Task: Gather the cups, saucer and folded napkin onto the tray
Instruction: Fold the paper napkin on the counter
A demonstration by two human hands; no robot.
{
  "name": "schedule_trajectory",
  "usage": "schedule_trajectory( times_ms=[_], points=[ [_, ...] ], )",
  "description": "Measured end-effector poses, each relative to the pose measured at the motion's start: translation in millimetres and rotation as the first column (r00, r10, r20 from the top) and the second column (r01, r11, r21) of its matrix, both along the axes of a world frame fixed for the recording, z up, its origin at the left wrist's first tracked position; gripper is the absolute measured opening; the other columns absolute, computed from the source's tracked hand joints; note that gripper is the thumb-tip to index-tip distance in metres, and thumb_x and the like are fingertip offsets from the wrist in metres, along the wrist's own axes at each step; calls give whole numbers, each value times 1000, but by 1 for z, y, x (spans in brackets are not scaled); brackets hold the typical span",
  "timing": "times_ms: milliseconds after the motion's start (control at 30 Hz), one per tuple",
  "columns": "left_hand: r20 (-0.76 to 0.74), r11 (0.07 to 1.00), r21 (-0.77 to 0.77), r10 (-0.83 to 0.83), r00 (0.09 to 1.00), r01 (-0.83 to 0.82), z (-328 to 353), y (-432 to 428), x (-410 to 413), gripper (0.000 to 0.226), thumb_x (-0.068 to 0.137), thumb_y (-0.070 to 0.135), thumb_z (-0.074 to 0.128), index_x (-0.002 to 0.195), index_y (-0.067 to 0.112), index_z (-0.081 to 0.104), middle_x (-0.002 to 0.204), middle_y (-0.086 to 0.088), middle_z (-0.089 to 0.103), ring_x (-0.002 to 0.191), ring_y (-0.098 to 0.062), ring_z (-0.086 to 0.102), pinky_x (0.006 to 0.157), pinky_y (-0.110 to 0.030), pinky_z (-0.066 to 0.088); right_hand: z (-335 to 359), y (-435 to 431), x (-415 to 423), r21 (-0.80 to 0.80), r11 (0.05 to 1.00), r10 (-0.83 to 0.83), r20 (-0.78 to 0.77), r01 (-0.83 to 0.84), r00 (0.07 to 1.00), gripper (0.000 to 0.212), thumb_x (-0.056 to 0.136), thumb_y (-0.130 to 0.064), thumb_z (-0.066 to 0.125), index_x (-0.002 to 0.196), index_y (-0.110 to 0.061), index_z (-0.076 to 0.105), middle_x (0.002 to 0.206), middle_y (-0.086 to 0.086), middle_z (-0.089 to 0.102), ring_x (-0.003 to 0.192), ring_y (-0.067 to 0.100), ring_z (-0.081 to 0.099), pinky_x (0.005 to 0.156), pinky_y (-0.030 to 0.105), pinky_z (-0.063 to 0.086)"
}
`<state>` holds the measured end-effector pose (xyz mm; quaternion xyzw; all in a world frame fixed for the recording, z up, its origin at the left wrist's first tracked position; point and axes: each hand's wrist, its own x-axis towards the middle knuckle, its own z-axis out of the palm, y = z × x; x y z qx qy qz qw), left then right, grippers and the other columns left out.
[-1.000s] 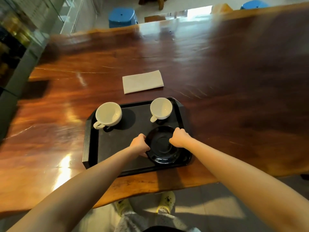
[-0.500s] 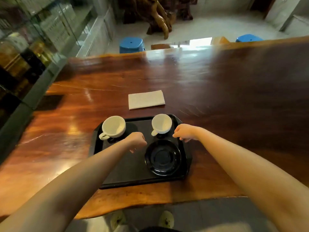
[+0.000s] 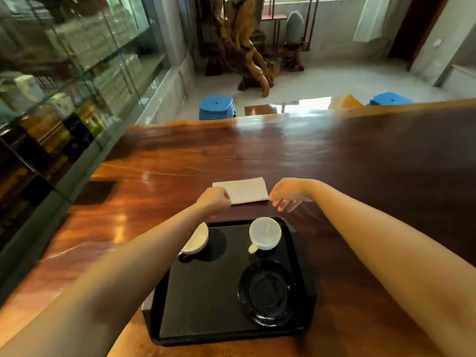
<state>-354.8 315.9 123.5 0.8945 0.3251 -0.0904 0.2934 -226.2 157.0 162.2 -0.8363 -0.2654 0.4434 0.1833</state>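
A black tray lies on the wooden table near its front edge. On it stand two white cups, one at the back right and one at the back left half hidden by my left forearm, plus a black saucer at the front right. A folded white napkin lies on the table just beyond the tray. My left hand is a closed fist at the napkin's left edge. My right hand hovers at its right edge with fingers apart, holding nothing.
The dark wooden table stretches far to the right and back. A glass display cabinet runs along the left. Two blue stools stand past the far edge, with a carved root sculpture behind.
Both hands let go of the saucer on the tray and reached forward past the cups to either side of the napkin. The camera tilted up.
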Motion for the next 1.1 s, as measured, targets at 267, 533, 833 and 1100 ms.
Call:
schedule_trajectory(
  times_ms=[267,533,833,1100],
  points=[
    [137,998,-50,33,990,-26,-20,65,59,29,93,13,44,116,8,60,115,-14,65,100,-29,65,87,-39,56,-16,64,54,18,999,-29,92,28,995,34,97,-19,42,124,-1,54,109,9,59,93,21,59,72,29,52],
    [240,989,-74,140,961,-126,-84,106,88,35,97,11,34,125,12,55,126,-11,62,105,-28,60,88,-40,53,-80,116,80,-35,998,59,320,-50,946,43,100,-23,33,123,7,52,123,28,58,112,43,55,96,49,46],
    [-125,940,206,-251,960,273,-179,122,105,52,102,28,23,151,15,11,161,-7,6,149,-27,1,119,-49,6,-204,174,66,-131,904,402,584,-407,705,57,100,-21,33,150,-7,9,160,9,8,148,25,6,122,37,8],
    [-153,907,302,-258,954,294,-218,128,93,67,89,51,-8,149,23,-13,159,3,-19,146,-16,-19,121,-47,-5,-253,161,89,-91,894,371,698,-438,613,65,91,-47,1,151,-22,5,161,-2,3,149,21,2,119,42,3]
  ],
)
